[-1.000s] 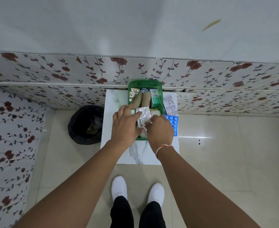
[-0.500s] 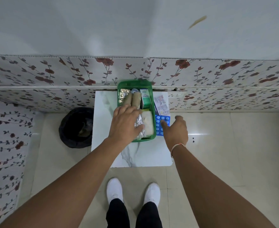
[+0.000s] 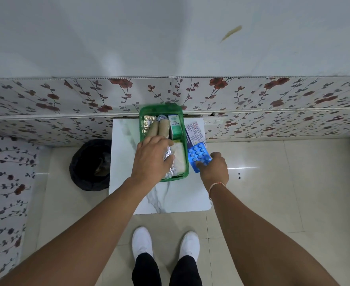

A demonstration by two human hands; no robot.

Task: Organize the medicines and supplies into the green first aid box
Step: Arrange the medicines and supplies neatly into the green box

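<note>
Head view. Floral wall panels run across the middle of the frame above pale glossy floor tiles; a small white marble-veined table [image 3: 159, 199] stands at centre against the wall, with a black bin [image 3: 91, 164] on the floor to its left.

Green first aid box [image 3: 185, 174]: translucent rigid plastic, rounded corners, at frame centre on the far half of the table. Inside, from the top: a foil tablet strip [image 3: 147, 121], two tan cloth-like rolls [image 3: 159, 129] lying side by side, a green-and-white carton [image 3: 175, 127], a pale soft-looking pad [image 3: 179, 155], and a crinkled silver foil pack [image 3: 169, 162].

My left hand [image 3: 152, 159] lies palm-down over the box's left half, fingers loosely spread on the foil pack; whether it grips or only presses I cannot tell.

My right hand [image 3: 214, 169], just right of the box, pinches the near end of a blue blister pack [image 3: 199, 156], which is tilted up off the table. A printed leaflet or flat carton [image 3: 195, 135] lies beside the box above it.

Handling, as I judge it: the blister pack is light, thin and semi-stiff, its smooth face slippery and its domes easily crushed, so I should hold it by the flat margin. The leaflet is limp; I would lift it by an edge.
</note>
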